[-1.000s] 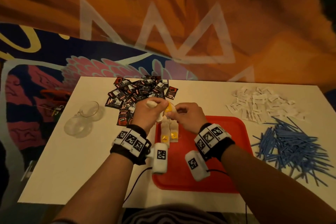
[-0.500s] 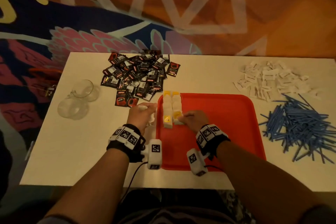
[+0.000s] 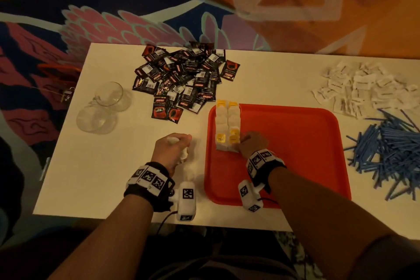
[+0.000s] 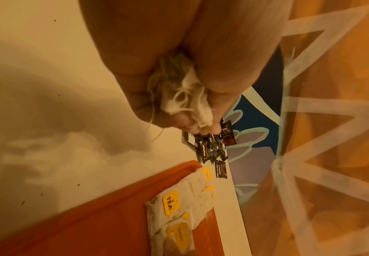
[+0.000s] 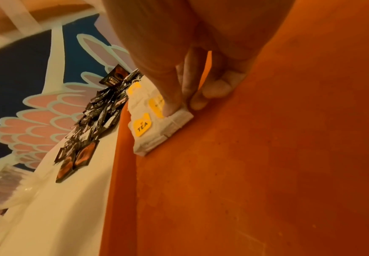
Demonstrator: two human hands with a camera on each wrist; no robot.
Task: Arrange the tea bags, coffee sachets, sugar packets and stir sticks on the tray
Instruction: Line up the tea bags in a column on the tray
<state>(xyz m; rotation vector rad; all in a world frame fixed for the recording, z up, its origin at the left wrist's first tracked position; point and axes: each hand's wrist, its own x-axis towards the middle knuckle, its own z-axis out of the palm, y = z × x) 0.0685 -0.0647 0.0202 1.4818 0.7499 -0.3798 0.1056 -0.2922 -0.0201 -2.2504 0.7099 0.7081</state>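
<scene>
A red tray (image 3: 295,143) lies in front of me on the white table. Two columns of white tea bags (image 3: 227,120) with yellow tags line its left edge. My right hand (image 3: 248,143) rests on the near bag of the right column; in the right wrist view the thumb presses on this tea bag (image 5: 179,119) and curled fingers (image 5: 214,86) pinch its edge. My left hand (image 3: 175,145) sits on the table just left of the tray, fist closed round a bunch of tea bags (image 4: 183,93) with loose strings. The tray's rim (image 4: 113,199) shows below it.
A heap of black coffee sachets (image 3: 181,75) lies behind the tray's left corner. White sugar packets (image 3: 363,91) are at the far right, blue stir sticks (image 3: 391,150) right of the tray. Two glass cups (image 3: 106,102) stand at the left.
Both hands came down and apart from the tray's far edge. The right hand laid a tea bag at the near end of the right column; the left hand settled on the table.
</scene>
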